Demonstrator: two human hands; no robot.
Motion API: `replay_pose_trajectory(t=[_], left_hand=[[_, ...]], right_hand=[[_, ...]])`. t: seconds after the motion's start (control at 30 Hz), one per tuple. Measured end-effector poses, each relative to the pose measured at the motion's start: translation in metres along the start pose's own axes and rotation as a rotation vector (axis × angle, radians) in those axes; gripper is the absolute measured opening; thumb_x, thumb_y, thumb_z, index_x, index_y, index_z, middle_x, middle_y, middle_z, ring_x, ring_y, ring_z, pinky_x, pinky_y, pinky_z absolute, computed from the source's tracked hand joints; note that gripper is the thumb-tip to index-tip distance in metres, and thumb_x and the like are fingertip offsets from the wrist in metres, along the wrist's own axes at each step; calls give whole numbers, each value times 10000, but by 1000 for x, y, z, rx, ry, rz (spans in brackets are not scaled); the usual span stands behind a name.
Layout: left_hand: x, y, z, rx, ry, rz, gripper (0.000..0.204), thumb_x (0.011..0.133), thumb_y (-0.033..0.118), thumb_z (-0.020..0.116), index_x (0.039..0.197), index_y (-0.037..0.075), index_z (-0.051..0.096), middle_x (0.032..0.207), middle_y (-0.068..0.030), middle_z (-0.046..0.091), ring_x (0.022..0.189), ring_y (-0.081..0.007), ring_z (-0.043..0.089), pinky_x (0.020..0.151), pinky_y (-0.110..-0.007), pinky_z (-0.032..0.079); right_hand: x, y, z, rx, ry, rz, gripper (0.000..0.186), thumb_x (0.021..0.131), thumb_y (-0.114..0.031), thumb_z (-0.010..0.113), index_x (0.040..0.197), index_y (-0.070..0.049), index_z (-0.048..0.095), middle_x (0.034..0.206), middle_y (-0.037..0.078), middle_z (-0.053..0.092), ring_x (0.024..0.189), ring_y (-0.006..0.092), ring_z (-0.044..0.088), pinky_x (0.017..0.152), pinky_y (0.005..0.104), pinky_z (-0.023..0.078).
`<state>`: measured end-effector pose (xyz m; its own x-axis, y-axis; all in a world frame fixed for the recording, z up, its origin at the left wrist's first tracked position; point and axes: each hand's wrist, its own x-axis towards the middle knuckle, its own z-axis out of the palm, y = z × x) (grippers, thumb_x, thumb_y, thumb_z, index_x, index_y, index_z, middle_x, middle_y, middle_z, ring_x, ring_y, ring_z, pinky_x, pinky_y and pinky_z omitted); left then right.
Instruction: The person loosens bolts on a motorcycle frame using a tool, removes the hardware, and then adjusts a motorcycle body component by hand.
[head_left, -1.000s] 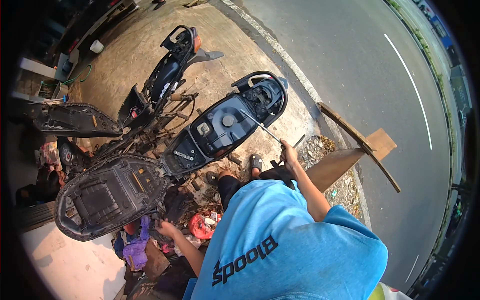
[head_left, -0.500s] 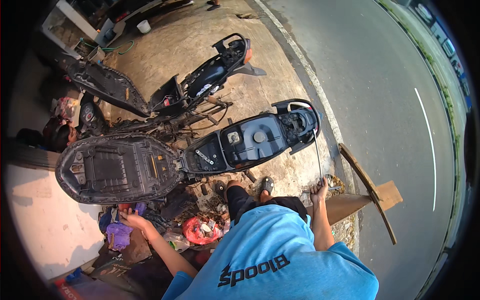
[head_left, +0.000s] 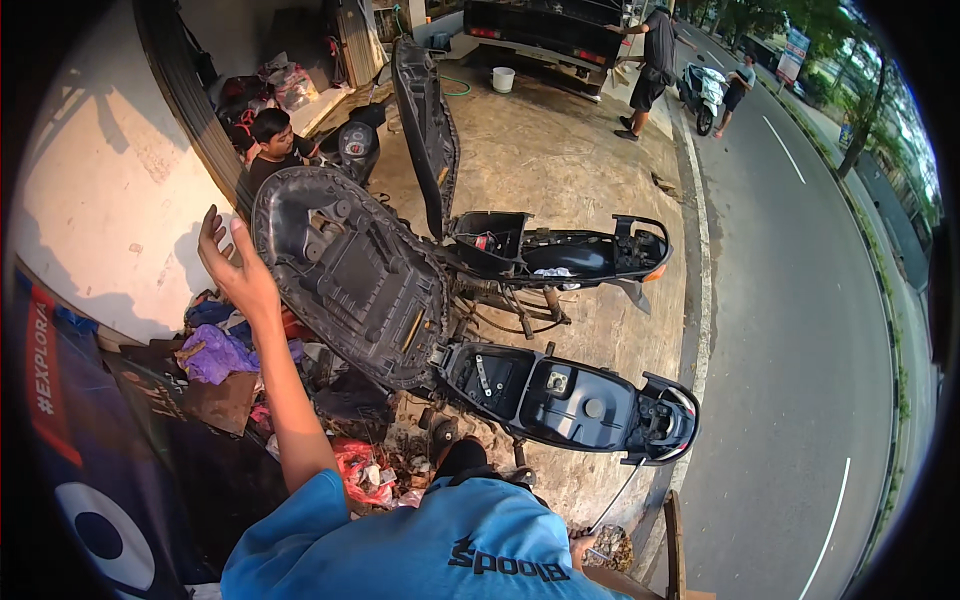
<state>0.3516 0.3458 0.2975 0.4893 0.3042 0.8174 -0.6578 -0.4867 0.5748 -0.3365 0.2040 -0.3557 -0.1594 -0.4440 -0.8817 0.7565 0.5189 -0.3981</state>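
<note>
My left hand (head_left: pixel 242 268) is raised with its fingers spread, beside the edge of a motorcycle seat (head_left: pixel 365 285) tipped up to show its black underside; whether it touches the seat I cannot tell. At the lower edge, my right hand (head_left: pixel 581 549) is closed around a long T-handle wrench (head_left: pixel 620 492). The wrench's far end reaches the tail of the nearer motorcycle (head_left: pixel 650 420). Under the lifted seat lie the dark fuel tank (head_left: pixel 575 402) and an open storage box (head_left: pixel 488 378) with a silver flat bar (head_left: pixel 488 376) in it. My right fingers are partly hidden.
Behind stands a second motorcycle (head_left: pixel 580 255), its seat (head_left: pixel 428 130) also raised. A person (head_left: pixel 278 145) is low beside it. Purple cloth (head_left: pixel 215 352) and a red plastic bag (head_left: pixel 358 470) lie at left. The road (head_left: pixel 800 330) runs along the right.
My left hand has risen from below the seat's edge to beside it, its fingers now spread. The right hand keeps hold of the T-handle wrench. My view has tilted up and turned.
</note>
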Motion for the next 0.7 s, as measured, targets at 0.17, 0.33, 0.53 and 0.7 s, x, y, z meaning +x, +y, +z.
replay_pose_trajectory(t=[0.17, 0.33, 0.53, 0.7], left_hand=[[55, -35, 18, -301, -207, -187, 404, 1052, 319, 459, 1280, 20, 606, 1139, -79, 642, 1026, -171, 577, 909, -337, 439], [22, -143, 11, -400, -147, -728, 376, 1041, 303, 449, 1239, 39, 630, 1150, -85, 638, 975, -180, 594, 868, -325, 447], [-107, -232, -18, 138, -298, -446, 271, 959, 182, 585, 1141, -19, 593, 1001, -178, 611, 930, -335, 589, 832, -408, 441], [-146, -278, -26, -221, -728, -713, 436, 908, 234, 650, 1265, 0, 562, 1170, -226, 616, 1105, -358, 588, 938, -400, 448]], right_hand=[[9, 34, -25, -28, 34, 33, 485, 932, -560, 453, 639, -199, 315, 504, -47, 224, 392, 135, 196, 391, 296, 181], [7, 55, -21, -90, 62, 69, 461, 927, -536, 458, 640, -203, 321, 505, -50, 225, 393, 133, 198, 390, 292, 182], [-12, 82, 25, -123, 149, 79, 432, 922, -508, 464, 642, -207, 329, 507, -54, 227, 395, 130, 200, 389, 286, 185], [-42, 130, 59, -79, 267, 120, 409, 917, -485, 469, 644, -211, 335, 508, -57, 229, 397, 127, 202, 389, 281, 186]])
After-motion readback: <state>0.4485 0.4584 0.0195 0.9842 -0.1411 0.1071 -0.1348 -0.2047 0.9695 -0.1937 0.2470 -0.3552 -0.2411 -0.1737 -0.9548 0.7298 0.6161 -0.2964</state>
